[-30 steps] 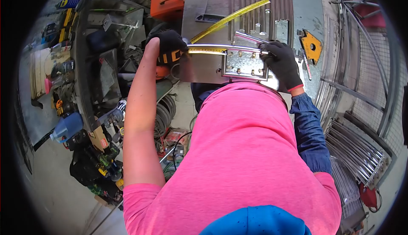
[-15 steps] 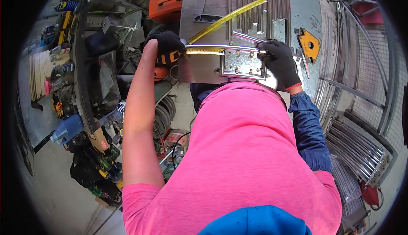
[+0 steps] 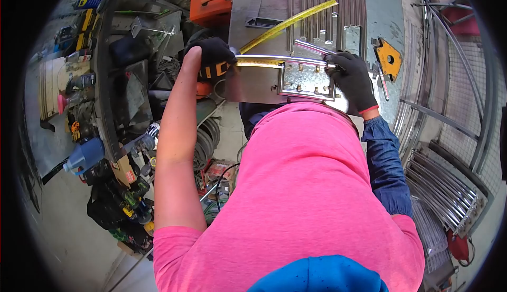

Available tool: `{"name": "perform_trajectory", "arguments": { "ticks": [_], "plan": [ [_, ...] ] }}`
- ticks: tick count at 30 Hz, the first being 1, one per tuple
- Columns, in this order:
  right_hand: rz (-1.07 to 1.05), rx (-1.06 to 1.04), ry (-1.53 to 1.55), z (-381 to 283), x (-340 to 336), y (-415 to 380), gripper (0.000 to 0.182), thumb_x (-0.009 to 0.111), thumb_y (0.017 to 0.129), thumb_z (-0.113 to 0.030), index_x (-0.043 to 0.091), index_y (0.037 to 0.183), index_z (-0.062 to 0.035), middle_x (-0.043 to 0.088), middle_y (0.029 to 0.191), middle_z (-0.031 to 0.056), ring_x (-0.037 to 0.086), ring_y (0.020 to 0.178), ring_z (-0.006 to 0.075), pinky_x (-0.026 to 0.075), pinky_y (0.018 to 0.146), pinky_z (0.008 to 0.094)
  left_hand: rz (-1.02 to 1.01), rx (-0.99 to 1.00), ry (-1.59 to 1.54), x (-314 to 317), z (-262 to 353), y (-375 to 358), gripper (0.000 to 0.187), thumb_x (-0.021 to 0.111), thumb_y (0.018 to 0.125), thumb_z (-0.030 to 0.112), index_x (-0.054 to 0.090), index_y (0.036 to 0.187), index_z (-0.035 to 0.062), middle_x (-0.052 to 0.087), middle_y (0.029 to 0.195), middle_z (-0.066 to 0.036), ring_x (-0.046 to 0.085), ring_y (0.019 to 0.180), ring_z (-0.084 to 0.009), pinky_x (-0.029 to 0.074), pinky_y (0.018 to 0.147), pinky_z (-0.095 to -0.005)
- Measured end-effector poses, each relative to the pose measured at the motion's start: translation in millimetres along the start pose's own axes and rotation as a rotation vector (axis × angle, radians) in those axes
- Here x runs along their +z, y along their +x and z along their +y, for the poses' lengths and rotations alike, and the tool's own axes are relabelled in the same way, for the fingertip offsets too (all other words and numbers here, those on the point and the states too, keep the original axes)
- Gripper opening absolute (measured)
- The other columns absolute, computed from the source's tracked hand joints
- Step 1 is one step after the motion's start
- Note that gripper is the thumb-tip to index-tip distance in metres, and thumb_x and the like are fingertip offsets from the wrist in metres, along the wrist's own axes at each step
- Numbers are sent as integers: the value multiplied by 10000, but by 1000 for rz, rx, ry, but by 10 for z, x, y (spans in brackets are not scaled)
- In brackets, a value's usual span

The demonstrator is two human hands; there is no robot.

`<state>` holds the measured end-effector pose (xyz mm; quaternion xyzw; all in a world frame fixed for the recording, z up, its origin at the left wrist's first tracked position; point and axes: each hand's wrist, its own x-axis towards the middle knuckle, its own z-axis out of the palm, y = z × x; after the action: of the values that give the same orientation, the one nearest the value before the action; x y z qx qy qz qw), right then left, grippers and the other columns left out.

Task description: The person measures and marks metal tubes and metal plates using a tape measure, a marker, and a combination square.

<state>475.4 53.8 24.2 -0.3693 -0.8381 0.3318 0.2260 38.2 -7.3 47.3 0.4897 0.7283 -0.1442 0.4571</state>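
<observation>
Your left hand (image 3: 215,52) at the steel tube's (image 3: 264,57) left end, finger gap unclear, your right hand (image 3: 353,78) closed on its right end, tube along the metal frame's (image 3: 307,97) far edge, yellow tape (image 3: 290,21) nearby.

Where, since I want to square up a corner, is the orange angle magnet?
In the head view, the orange angle magnet lies on the right side of the workbench, just right of the gloved right hand.

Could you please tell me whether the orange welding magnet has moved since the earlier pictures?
No, the orange welding magnet keeps its place relative to the worktable; only the camera view has shifted.
</observation>
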Motion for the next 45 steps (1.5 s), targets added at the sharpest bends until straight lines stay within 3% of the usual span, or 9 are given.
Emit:
{"name": "perform_trajectory", "arguments": {
  "ticks": [2,4,17,26,28,31,34,45],
  "plan": [
    [17,-37,13,3,4,2,346,836,788,-30,809,1126,-103,742,994,102,698,789,277,561,720,391,6,-15,-7,-3,4,-9,318,818,795,329,831,980,70,750,836,-62,666,766,-179,539,742,-364],
    [32,-51,11,0,12,-2,346,835,789,-29,807,1126,-98,742,994,105,697,782,279,561,717,390,-36,-16,29,-22,-7,19,437,834,776,404,840,1059,71,814,1000,-111,762,884,-254,594,816,-383],
    [34,-51,11,36,30,6,327,812,803,-19,808,1123,-86,738,961,106,682,703,235,546,661,364,-37,-46,22,-31,28,-4,398,842,783,379,844,1029,66,811,960,-99,760,845,-260,595,788,-386],
    [29,-32,82,0,7,1,360,816,797,8,811,1142,-96,748,973,108,695,691,224,545,646,344,-28,39,6,-7,-46,39,406,840,767,383,840,1009,57,806,957,-119,755,848,-267,589,784,-389],
    [29,-25,91,15,18,-4,357,828,796,-3,809,1140,-94,749,984,108,695,694,226,548,650,348,0,41,52,6,-26,6,342,802,825,357,827,980,53,760,841,-91,669,775,-195,542,775,-376],
    [16,-18,71,31,18,-4,344,836,799,-21,806,1134,-93,746,987,106,693,696,226,550,655,355,-18,9,19,-5,-55,39,430,825,759,404,841,1021,62,805,956,-129,754,847,-268,590,787,-390],
    [28,-30,52,25,23,-3,332,837,803,-31,804,1128,-92,745,989,106,690,697,228,552,659,360,-15,23,-4,16,-62,15,330,801,818,351,830,985,67,766,853,-89,676,787,-191,547,791,-370],
    [4,7,50,3,9,-9,357,837,805,-30,810,1153,-105,750,997,101,685,694,215,552,661,350,0,17,22,9,-3,-35,359,798,819,358,832,1031,70,776,891,-103,695,827,-197,557,823,-364]
  ]
}}
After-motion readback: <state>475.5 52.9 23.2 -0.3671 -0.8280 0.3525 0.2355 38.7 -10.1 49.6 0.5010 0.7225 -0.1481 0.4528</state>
